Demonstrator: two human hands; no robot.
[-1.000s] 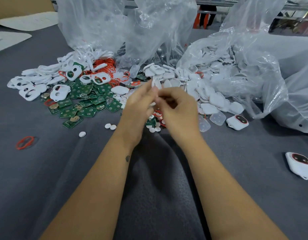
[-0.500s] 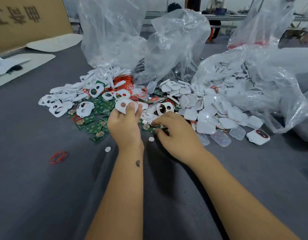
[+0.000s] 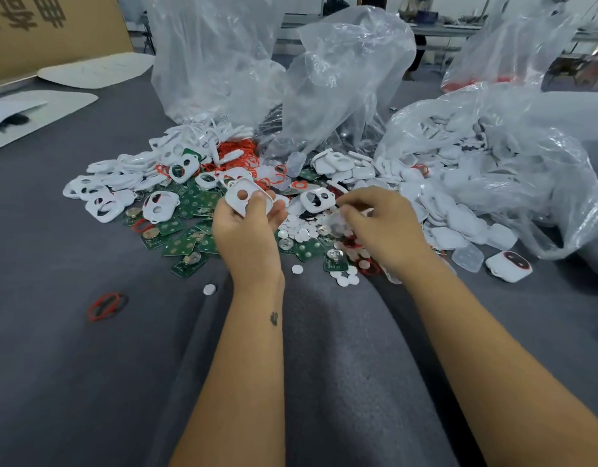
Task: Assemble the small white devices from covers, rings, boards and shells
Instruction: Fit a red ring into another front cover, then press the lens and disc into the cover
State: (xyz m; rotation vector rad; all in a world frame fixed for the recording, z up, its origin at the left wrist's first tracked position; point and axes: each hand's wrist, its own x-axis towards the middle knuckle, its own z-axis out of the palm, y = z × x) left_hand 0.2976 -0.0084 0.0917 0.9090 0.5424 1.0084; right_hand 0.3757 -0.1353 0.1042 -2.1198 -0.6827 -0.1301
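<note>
The left hand [image 3: 248,227] grips a white cover [image 3: 245,199], thumb on its near edge and fingers curled behind it, so it stands tilted just above the pile. The right hand [image 3: 383,227] sits just beside it, apart from it, fingers curled down into the small white discs [image 3: 304,230]; something pale blurs at its fingertips, but I cannot tell whether it holds anything.

The main risk, as I judge it, is picking badly from a crowded heap. Discs, boards [image 3: 189,246] and red rings [image 3: 237,156] lie mixed and overlapping under the right hand, so the fingers could lift two discs at once, or drag a ring or board along and scatter parts over the surface [image 3: 88,382]. One disc [image 3: 209,289] and one ring [image 3: 104,306] already lie loose, well away to the left of the left hand. The cover is held mostly at one end, so pressing a part into it from the right could twist it out of the grip.

The cover is thin, glossy white, rounded at the corners, with a small round hole facing the camera; the thumb hides its lower part. It looks rigid and light. More covers [image 3: 104,203] lie beyond and left of the left hand, shells [image 3: 455,217] beyond and right of the right hand, spilling from a clear bag [image 3: 526,146], and a finished device [image 3: 508,266] rests to the right
</note>
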